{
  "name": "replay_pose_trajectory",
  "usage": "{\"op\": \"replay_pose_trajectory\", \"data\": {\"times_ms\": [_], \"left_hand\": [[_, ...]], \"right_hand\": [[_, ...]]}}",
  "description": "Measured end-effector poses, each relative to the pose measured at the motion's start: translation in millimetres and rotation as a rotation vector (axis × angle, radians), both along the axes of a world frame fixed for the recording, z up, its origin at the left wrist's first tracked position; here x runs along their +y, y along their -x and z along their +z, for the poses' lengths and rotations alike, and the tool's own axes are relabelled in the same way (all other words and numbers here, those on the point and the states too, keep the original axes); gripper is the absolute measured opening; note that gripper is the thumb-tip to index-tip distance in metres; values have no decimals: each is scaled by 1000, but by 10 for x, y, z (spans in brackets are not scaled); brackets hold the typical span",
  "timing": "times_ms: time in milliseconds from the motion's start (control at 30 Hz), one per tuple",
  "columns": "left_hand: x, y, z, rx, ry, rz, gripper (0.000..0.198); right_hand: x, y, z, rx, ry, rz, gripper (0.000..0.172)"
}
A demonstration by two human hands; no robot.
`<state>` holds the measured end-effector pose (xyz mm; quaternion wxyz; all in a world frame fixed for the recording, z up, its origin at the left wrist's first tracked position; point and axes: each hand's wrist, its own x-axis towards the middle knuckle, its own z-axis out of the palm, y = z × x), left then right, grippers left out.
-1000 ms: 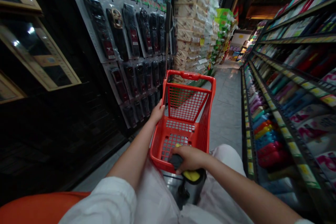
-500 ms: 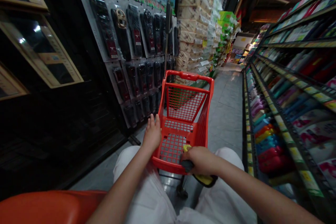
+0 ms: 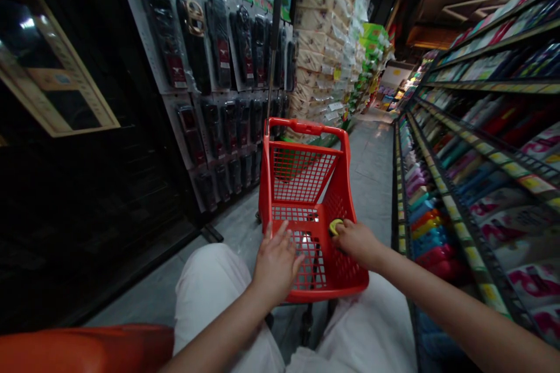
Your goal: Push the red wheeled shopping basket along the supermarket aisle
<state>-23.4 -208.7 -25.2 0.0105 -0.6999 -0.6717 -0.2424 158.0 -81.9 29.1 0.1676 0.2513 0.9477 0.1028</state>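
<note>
A small red plastic shopping cart point(image 3: 345, 169) with grid-like walls stands between my white-trousered knees. My left hand point(image 3: 277, 262), fingers spread, is at the basket's near left side; whether it touches the rim I cannot tell. Inside the basket, by its right wall, my right hand point(image 3: 356, 243) is closed around a yellow-and-black object point(image 3: 335, 227). Only a yellow end shows clearly past the fingers; the rest is hidden by the hand and its exact kind is unclear. No other goods show in the basket.
Packaged belts point(image 3: 214, 41) hang on a panel at the left, beside a thin metal pole point(image 3: 275, 29). Stacked tissue packs point(image 3: 319, 29) stand beyond. Shelves point(image 3: 459, 180) of colourful goods line the right. An orange-red surface point(image 3: 87, 347) lies at lower left.
My right hand has moved forward, from the basket's near rim into the basket, with the yellow-and-black object. My left hand has shifted right and nearer, its fingers spreading. The view has turned slightly.
</note>
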Motion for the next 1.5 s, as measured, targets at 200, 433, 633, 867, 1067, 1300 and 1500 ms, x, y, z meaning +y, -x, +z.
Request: {"op": "replay_pose_trajectory", "data": {"times_ms": [200, 433, 633, 867, 1067, 1300, 1500], "left_hand": [[341, 324, 172, 156, 5, -213, 35], [1045, 588, 329, 354, -68, -476, 54], [1019, 488, 260, 226, -55, -541, 59], [777, 452, 218, 75, -101, -519, 58], [599, 263, 103, 34, -185, -420, 65], [412, 157, 7, -29, -232, -476, 60], [261, 88, -9, -4, -237, -398, 62]], "right_hand": [[171, -317, -178, 14, -15, 73, 18], [673, -682, -373, 88, -165, -33, 18], [791, -682, -570, -97, -125, 120, 18], [1072, -101, -212, 41, -241, 57, 21], [880, -288, -686, -204, -155, 180, 15], [932, -361, -734, -99, -153, 228, 18], [1279, 296, -171, 109, -359, 210, 24]]}}
